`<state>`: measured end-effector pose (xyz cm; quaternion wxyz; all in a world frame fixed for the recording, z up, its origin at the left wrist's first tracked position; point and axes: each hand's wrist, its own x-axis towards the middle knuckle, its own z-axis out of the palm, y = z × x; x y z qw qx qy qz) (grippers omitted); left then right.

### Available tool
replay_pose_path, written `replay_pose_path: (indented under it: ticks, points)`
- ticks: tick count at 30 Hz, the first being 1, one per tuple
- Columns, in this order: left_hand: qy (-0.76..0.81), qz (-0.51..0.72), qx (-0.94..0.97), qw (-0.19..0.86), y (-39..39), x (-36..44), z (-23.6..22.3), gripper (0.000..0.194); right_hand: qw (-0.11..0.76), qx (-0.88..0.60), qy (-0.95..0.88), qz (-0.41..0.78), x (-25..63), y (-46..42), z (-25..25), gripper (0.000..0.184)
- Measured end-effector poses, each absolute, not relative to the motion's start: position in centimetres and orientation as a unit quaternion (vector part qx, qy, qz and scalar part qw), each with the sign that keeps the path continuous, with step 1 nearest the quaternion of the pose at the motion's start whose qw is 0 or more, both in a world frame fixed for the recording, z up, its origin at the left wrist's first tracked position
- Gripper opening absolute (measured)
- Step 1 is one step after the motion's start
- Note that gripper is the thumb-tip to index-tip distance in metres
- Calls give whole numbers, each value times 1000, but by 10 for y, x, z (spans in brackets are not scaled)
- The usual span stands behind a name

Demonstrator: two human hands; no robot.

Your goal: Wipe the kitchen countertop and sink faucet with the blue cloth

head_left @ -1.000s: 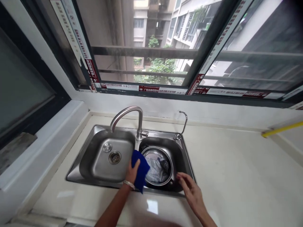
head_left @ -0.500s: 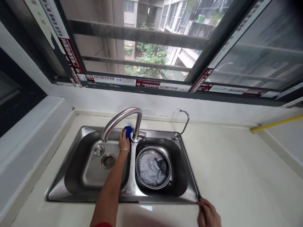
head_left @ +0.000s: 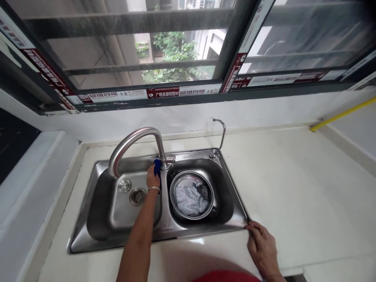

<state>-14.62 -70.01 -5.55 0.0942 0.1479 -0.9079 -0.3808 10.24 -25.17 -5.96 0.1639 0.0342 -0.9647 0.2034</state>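
The blue cloth point(head_left: 157, 166) is deep in colour, bunched into a narrow, soft shape, and lies against the divider side of the left basin point(head_left: 101, 211), just beside the base of the faucet point(head_left: 132, 137). The left hand point(head_left: 153, 177) is closed around it, with a bracelet point(head_left: 154, 188) at the wrist. Around it, the surface is a brushed steel double sink point(head_left: 169, 224) set into a pale, glossy counter point(head_left: 279, 184). From the left, the left basin has a round metal fitting point(head_left: 124, 185) and a drain point(head_left: 138, 196) under the arching faucet; the right basin point(head_left: 225, 184) contains a round pot point(head_left: 194, 217) with crumpled, clear plastic point(head_left: 188, 199) and something dark inside. A thin curved spout point(head_left: 224, 131) rises at the far right corner. At the near right corner, the right hand point(head_left: 263, 246) touches the rim, fingers narrowly bunched; whether they grip it, I cannot tell. Behind runs a white wall point(head_left: 188, 113) below dark-framed windows point(head_left: 111, 102) with printed strips, greenery beyond, and a yellow pipe point(head_left: 340, 115) at far right.
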Motion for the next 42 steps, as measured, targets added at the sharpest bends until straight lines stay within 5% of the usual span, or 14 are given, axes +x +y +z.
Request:
replay_pose_path:
  ticks: [19,30,35,42]
  points:
    - [-962,-236,52,-124,-721,-90,1,55,202,64,-963,169,99,-256,-59,28]
    - [-975,-164,149,-13,-734,-154,28,56,211,79,-958,176,97,-259,-55,25]
    - [-977,-124,166,-44,-705,-173,11,69,203,78,-960,178,98,-256,-60,25]
    - [-978,-58,179,-91,-709,-181,-2,63,186,58,-965,177,103,-255,-60,27]
